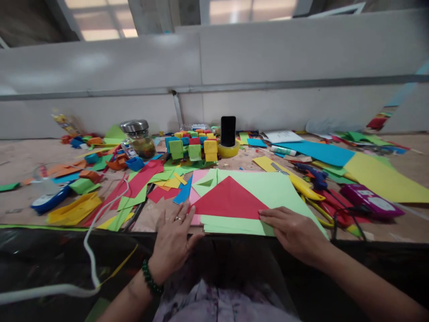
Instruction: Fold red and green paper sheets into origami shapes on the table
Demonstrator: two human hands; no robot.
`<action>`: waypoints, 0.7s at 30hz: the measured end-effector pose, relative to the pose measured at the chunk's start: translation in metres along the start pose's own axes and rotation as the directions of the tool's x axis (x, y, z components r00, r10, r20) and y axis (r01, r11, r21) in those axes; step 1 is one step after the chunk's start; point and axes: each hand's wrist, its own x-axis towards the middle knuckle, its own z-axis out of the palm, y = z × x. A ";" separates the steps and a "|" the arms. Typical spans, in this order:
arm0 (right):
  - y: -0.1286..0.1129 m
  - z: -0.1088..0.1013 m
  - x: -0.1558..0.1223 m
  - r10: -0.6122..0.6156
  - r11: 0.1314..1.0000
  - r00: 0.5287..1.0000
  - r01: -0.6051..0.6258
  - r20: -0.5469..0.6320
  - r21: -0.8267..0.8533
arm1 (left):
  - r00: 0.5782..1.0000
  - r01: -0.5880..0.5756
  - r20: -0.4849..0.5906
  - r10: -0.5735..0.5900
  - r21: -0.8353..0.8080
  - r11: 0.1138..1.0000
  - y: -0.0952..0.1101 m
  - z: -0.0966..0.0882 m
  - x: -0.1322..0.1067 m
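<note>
A sheet of red paper [229, 201], folded into a triangle with its point away from me, lies on light green sheets [284, 185]. My left hand [174, 237] rests at the triangle's left corner, fingers stretched out and thumb apart. At the right corner, the fingers of my right hand [298, 233] are pressed together on the red paper's edge; its thumb is mostly hidden. Pink paper [195, 193] shows beneath the green sheets at the left.
Behind stand folded paper blocks [194, 150], a phone [228, 131] on yellow tape [229, 149], and a lidded glass jar [137, 138]. At right lie a glue gun [310, 173], yellow scissors [306, 188] and a purple box [370, 201]. A white cable [90, 250] crosses at left.
</note>
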 end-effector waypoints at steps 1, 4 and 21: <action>0.001 -0.003 0.007 0.043 0.998 0.999 -0.044 0.027 0.043 | 0.999 0.033 -0.023 -0.034 -0.019 0.999 -0.001 0.000 0.003; 0.007 -0.005 0.039 0.217 0.973 0.974 -0.222 0.068 0.065 | 0.990 0.136 -0.037 -0.137 -0.043 0.990 -0.001 0.000 0.024; 0.010 -0.040 0.100 0.025 0.904 0.951 0.111 -0.309 0.412 | 0.997 0.003 -0.061 -0.047 -0.576 0.817 0.016 -0.042 0.046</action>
